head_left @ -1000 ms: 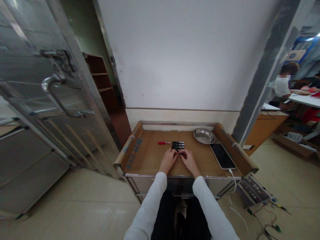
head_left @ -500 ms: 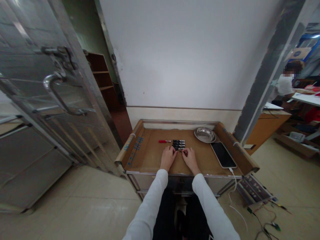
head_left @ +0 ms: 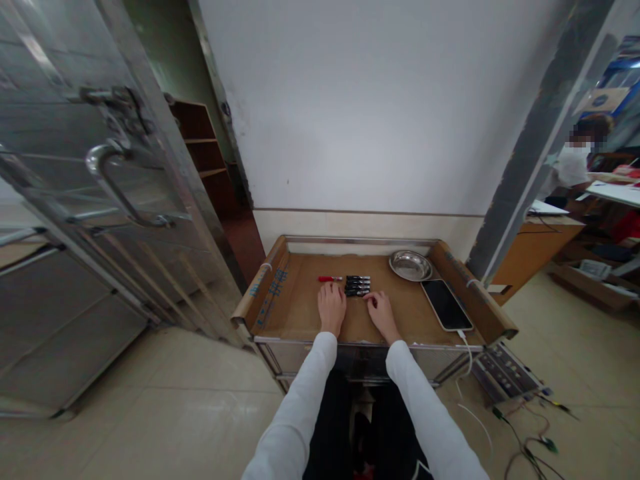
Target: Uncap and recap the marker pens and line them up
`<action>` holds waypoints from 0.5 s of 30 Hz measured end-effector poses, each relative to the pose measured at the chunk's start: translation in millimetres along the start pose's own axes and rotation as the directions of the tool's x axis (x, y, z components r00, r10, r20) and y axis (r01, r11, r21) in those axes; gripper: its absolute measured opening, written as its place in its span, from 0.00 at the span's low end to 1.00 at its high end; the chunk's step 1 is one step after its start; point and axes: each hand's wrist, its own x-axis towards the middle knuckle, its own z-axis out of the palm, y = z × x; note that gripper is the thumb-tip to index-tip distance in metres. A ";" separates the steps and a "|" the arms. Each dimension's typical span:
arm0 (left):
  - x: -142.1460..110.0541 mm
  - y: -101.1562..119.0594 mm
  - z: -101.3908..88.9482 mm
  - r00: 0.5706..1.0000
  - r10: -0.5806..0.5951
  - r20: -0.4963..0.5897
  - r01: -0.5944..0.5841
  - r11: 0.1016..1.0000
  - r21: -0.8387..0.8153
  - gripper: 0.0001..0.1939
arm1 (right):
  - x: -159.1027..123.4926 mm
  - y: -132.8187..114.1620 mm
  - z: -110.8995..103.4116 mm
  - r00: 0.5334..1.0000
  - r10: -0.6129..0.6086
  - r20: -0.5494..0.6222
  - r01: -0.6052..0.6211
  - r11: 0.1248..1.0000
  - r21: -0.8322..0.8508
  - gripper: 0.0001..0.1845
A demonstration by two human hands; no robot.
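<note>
Several black markers (head_left: 357, 286) lie side by side in a stack of rows on the cardboard-lined cart top (head_left: 300, 320). A red marker (head_left: 330, 279) lies to their left, pointing the same way. My left hand (head_left: 331, 308) rests palm down just below the red marker, fingers stretched forward and the thumb side near the black markers' left ends. Whether its fingertips touch the red marker cannot be made out. My right hand (head_left: 381, 310) is at the right end of the nearest black marker, fingertips by its tip, with no marker lifted.
A round metal dish (head_left: 411, 265) stands at the back right of the cart. In front of it lies a phone (head_left: 447, 305) with a white cable (head_left: 470, 363) hanging over the edge. Raised cardboard sides border the cart. A person (head_left: 573, 163) sits at the far right.
My left hand has left the nearest black marker's left end and moved left, below the red marker, its fingers straightening. My right hand has shifted slightly and stays by the black markers' right ends.
</note>
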 end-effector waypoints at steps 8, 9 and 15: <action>18.1 -12.4 18.6 0.997 -0.081 0.003 0.081 0.995 -0.061 0.26 | 1.4 -4.3 -4.9 1.000 0.018 0.010 -0.018 0.999 0.026 0.13; 22.1 -15.9 19.0 0.997 -0.075 0.006 0.076 0.994 -0.075 0.25 | 1.9 -4.7 -5.8 1.000 0.020 0.012 -0.020 0.999 0.035 0.13; 28.2 -43.9 4.4 0.997 -0.037 0.072 0.047 0.990 -0.135 0.18 | 3.6 -3.0 -8.4 0.998 0.051 0.041 -0.055 0.994 0.098 0.11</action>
